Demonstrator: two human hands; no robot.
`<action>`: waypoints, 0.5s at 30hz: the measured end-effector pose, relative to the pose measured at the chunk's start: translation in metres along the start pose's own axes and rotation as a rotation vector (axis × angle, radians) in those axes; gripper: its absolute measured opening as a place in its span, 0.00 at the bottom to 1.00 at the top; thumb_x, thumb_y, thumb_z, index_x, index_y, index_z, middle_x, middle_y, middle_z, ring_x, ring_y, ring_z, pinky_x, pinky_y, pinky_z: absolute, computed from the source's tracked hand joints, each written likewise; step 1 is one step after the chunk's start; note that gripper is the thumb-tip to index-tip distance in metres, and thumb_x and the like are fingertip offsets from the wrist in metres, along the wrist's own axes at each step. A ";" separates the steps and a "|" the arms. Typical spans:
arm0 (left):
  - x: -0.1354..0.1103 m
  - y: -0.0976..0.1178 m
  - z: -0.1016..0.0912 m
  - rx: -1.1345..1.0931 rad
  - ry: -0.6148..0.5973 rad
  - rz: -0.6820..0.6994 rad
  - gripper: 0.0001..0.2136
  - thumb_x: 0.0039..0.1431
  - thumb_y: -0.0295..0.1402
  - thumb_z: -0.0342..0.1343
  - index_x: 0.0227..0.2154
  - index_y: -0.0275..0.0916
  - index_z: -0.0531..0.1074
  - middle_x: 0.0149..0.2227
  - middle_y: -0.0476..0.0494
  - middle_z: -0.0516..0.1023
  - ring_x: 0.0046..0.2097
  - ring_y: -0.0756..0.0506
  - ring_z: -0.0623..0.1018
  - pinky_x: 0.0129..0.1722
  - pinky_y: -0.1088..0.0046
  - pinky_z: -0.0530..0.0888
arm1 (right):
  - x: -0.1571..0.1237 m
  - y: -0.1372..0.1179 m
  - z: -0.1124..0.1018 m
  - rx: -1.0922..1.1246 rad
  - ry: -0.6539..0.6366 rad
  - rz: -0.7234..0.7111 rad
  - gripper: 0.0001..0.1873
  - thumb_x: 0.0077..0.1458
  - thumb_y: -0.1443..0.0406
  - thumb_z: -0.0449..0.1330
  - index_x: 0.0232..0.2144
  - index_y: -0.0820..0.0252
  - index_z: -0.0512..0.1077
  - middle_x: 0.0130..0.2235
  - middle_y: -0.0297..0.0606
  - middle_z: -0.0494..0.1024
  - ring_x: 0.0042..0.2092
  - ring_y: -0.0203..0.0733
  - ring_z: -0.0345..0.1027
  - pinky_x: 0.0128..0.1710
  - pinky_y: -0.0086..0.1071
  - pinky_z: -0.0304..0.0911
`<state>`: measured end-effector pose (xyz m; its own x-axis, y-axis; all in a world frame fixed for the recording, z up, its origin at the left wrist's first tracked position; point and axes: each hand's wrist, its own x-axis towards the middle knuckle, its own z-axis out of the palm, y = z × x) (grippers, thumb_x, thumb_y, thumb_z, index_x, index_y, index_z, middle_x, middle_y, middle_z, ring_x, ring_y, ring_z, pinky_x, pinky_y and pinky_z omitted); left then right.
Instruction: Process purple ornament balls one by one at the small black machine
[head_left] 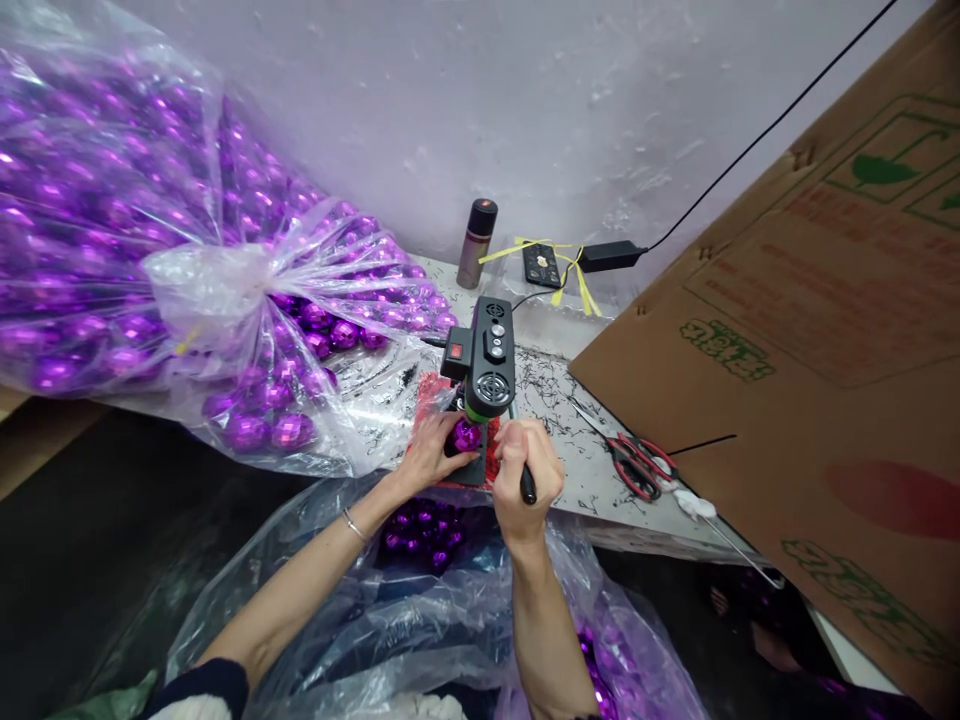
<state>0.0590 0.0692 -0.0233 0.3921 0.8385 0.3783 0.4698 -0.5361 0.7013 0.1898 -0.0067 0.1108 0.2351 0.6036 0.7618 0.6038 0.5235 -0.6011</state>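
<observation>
My left hand (pixel 431 457) has its fingers round a shiny purple faceted ball (pixel 466 435), holding it beneath the head of a small black bench device (pixel 493 360). That device has round vents, buttons and a red switch on its side. My right hand (pixel 527 478) is closed in a fist round a black handle (pixel 528 486), just right of the ball. Whether the handle joins the device is hidden by the hand. Under the ball lies a dark base plate (pixel 472 472) on a red mat (pixel 430 395).
A large clear bag (pixel 206 280) of purple balls fills the left; another bag (pixel 300 590) hangs below the table. Behind stand a spray can (pixel 478 243), a phone (pixel 541 264) and a power adapter (pixel 609 256). Scissors (pixel 637 462) lie beside a cardboard box (pixel 787 330).
</observation>
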 end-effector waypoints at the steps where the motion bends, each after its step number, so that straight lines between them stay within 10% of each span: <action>1: 0.000 -0.002 0.003 -0.014 0.010 0.001 0.28 0.58 0.47 0.65 0.57 0.38 0.70 0.53 0.32 0.79 0.55 0.32 0.79 0.56 0.50 0.75 | 0.000 0.000 0.000 0.000 -0.007 -0.005 0.16 0.68 0.70 0.50 0.26 0.55 0.64 0.27 0.31 0.69 0.31 0.34 0.66 0.33 0.31 0.63; 15: -0.011 -0.002 0.007 -0.069 0.013 -0.035 0.29 0.59 0.45 0.66 0.59 0.39 0.69 0.55 0.33 0.79 0.57 0.32 0.78 0.58 0.51 0.73 | -0.030 0.022 0.008 -0.047 0.023 -0.125 0.14 0.67 0.70 0.49 0.28 0.55 0.65 0.30 0.33 0.72 0.31 0.35 0.69 0.31 0.31 0.64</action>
<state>0.0589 0.0605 -0.0329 0.3660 0.8580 0.3603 0.4274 -0.4989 0.7540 0.1902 -0.0087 0.0733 0.1731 0.5209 0.8359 0.6647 0.5645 -0.4894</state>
